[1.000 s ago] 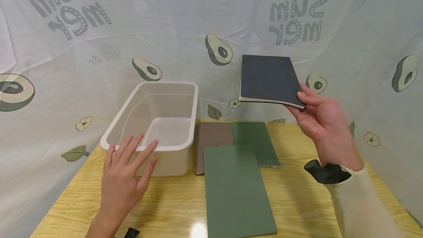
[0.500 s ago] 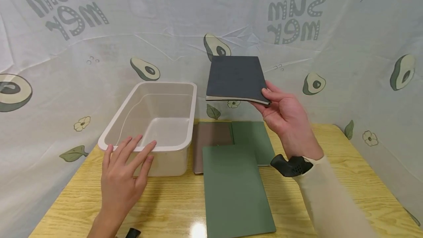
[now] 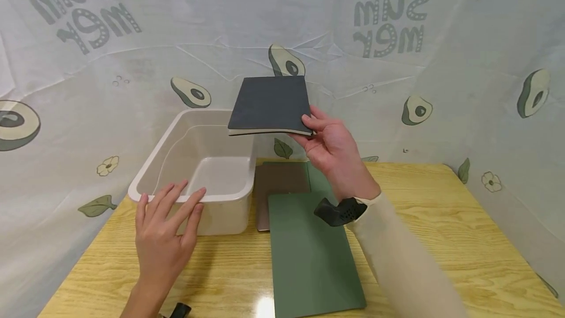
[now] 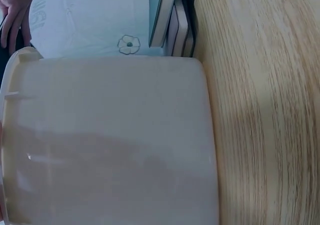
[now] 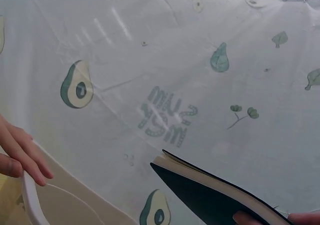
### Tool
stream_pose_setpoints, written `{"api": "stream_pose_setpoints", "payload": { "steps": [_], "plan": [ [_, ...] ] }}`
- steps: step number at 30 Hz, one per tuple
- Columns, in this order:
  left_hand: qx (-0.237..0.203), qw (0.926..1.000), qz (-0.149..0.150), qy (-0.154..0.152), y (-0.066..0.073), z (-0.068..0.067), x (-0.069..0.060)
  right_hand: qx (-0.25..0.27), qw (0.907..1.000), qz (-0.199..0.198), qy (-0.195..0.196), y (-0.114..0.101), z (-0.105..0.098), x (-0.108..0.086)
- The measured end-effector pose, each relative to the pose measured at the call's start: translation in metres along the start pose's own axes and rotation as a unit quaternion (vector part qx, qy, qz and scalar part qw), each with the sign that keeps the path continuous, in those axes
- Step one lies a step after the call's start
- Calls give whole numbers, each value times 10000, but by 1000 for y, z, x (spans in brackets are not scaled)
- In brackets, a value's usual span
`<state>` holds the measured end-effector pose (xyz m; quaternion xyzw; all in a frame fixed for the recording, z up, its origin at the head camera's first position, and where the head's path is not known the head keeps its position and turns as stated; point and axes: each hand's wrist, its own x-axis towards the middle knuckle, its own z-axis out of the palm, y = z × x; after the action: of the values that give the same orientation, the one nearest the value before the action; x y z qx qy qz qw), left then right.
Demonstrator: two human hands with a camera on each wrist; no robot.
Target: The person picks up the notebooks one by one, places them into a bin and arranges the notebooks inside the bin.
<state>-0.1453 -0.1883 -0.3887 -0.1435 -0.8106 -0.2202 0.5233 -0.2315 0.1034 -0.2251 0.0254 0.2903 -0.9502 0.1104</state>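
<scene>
My right hand (image 3: 328,146) pinches a dark navy notebook (image 3: 271,104) at its near right corner, thumb on top and fingers beneath. The notebook is in the air, partly over the right rim of a beige plastic bin (image 3: 227,175); in the right wrist view its page edges (image 5: 220,185) show pale between dark covers. My left hand (image 3: 165,229) lies with fingers spread over the bin's near rim, touching it. In the left wrist view the bin's outer wall (image 4: 110,140) fills most of the picture. The visible bin floor holds nothing.
Right of the bin, a large green notebook (image 3: 313,254) lies on the wooden table (image 3: 432,225), overlapping a brown notebook (image 3: 282,180) and another green one (image 3: 320,180), which my right arm partly covers. A white printed cloth (image 3: 353,23) hangs behind and along the sides.
My right hand has carried the navy notebook leftward, from above the table's right side to the bin's right edge. The left hand stays at the near rim.
</scene>
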Motion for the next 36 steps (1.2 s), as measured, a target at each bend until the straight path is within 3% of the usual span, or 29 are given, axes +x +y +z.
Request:
{"api": "stream_pose_setpoints", "payload": {
  "steps": [8, 19, 36],
  "plan": [
    [13, 9999, -10, 130, -1, 0, 0, 15, 10000, 50, -53, 28, 21, 14],
    [-24, 9998, -42, 182, -1, 1, 1, -120, 9996, 86, 228, 63, 49, 25],
    [-63, 9999, -107, 58, 2, 2, -1, -330, 9980, 34, 533, 79, 56, 31]
  ]
}}
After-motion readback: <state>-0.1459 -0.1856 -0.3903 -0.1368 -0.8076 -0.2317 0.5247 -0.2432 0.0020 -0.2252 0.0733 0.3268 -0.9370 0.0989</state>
